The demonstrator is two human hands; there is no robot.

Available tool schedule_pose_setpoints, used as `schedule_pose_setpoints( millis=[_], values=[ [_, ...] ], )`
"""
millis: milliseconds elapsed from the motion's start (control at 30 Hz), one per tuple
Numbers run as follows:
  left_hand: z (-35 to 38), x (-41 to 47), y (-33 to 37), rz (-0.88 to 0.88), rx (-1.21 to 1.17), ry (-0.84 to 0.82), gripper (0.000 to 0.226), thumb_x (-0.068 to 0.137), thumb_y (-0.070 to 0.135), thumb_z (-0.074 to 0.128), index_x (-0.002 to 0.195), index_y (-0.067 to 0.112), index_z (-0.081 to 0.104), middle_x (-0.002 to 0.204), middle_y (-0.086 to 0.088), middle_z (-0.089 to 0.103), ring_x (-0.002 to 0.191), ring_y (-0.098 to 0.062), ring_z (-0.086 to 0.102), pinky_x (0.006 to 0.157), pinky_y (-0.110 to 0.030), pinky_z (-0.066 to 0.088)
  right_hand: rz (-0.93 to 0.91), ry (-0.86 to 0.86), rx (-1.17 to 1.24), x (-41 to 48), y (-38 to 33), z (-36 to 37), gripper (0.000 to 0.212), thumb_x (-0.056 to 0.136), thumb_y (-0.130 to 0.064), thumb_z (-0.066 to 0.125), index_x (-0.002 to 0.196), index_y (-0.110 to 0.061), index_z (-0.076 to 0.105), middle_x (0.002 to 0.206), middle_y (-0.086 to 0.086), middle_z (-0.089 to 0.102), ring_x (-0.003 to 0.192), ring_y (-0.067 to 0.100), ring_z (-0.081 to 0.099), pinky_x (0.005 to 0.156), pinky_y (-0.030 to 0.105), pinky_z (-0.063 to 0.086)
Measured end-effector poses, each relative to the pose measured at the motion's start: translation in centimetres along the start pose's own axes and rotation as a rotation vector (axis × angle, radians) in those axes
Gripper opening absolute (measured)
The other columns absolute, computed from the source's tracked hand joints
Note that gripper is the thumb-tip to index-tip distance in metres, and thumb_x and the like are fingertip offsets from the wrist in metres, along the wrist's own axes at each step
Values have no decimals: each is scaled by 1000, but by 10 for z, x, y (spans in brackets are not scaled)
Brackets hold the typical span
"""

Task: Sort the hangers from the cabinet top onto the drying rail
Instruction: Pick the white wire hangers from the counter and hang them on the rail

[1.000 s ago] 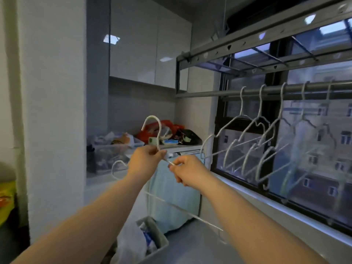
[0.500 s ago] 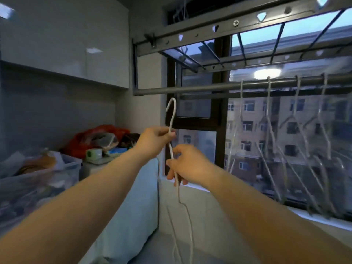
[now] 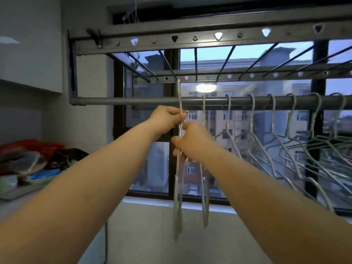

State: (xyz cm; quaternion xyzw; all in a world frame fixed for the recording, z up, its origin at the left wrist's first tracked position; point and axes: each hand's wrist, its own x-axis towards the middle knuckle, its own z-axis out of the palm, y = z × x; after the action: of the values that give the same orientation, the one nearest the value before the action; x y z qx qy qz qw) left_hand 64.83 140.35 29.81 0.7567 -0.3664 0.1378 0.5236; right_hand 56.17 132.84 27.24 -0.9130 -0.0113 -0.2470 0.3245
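Head view: two bare arms reach up from the bottom of the picture. The left hand [image 3: 167,119] is closed in a fist around the neck of a thin white wire hanger [image 3: 178,187], pinching it between thumb and fingers. The right hand [image 3: 192,141] sits just below and is closed around the same hanger, a bit lower on its neck. The hanger is seen edge-on, so it looks like a skinny line hanging straight down (its hook tip pokes up past the rail, but I cannot tell if it is hooked on).

Just behind the hands runs the grey drying rail [image 3: 133,101], going left to right. A row of hung hangers [image 3: 253,130] is on it, to the right of the hands, all the same thin wire kind.

To the left, lower down, is the cabinet top [image 3: 22,191] with a red bag [image 3: 28,147] and other blurry stuff on it.

Farthest away is the window [image 3: 152,168] with buildings outside. No writing can be read anywhere.
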Motion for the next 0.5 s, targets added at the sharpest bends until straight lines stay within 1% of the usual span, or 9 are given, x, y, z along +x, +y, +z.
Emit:
schedule_pose_setpoints(
  millis=[67,133,200,267,333,400,467,500],
  values=[
    [3,8,-2,9,-5,-1,14,89,21,54,83,31,62,91,3,62,105,-22,58,97,-36,44,49,-34,-22,6,2,-4,45,95,-19,46,134,-3,32,95,17,71,84,28,68,80,42,56],
    [5,14,-6,5,-10,5,15,89,21,54,79,30,62,90,0,63,103,-23,58,98,-38,44,69,-41,-43,11,5,-5,44,95,-18,46,133,-2,32,96,18,71,89,31,67,84,44,55],
    [4,19,-11,-6,-3,18,16,88,21,55,76,29,61,85,3,61,99,-21,58,95,-36,45,63,-25,-40,14,8,-2,43,95,-18,45,134,-3,32,94,17,71,82,29,67,81,42,56],
    [3,24,-15,-8,6,20,16,88,21,56,75,28,61,83,4,60,95,-19,57,95,-37,45,64,-14,-35,20,10,2,42,95,-18,46,133,-4,33,92,16,71,75,25,66,78,39,57],
    [2,28,-16,-15,16,22,14,88,21,56,77,27,62,84,4,61,96,-18,57,96,-37,44,68,-13,-36,28,11,7,39,95,-18,46,129,-4,37,90,16,71,79,26,68,81,41,56],
    [2,30,-19,-31,14,31,12,88,21,55,79,25,62,87,1,62,97,-18,57,97,-37,43,72,-12,-27,34,10,9,33,94,-18,47,123,-3,42,82,13,68,84,28,69,82,42,56],
    [3,31,-23,-59,22,28,10,88,21,55,83,22,64,95,-4,63,99,-19,57,96,-35,43,74,-25,-38,37,11,12,29,94,-19,46,119,-3,45,74,10,65,83,26,69,83,41,55],
    [4,31,-25,-76,29,20,10,88,21,55,88,18,65,100,-6,63,100,-19,57,96,-34,43,84,-39,-49,37,11,13,29,95,-19,45,119,-3,45,76,11,65,82,25,68,83,40,55]
  ],
)
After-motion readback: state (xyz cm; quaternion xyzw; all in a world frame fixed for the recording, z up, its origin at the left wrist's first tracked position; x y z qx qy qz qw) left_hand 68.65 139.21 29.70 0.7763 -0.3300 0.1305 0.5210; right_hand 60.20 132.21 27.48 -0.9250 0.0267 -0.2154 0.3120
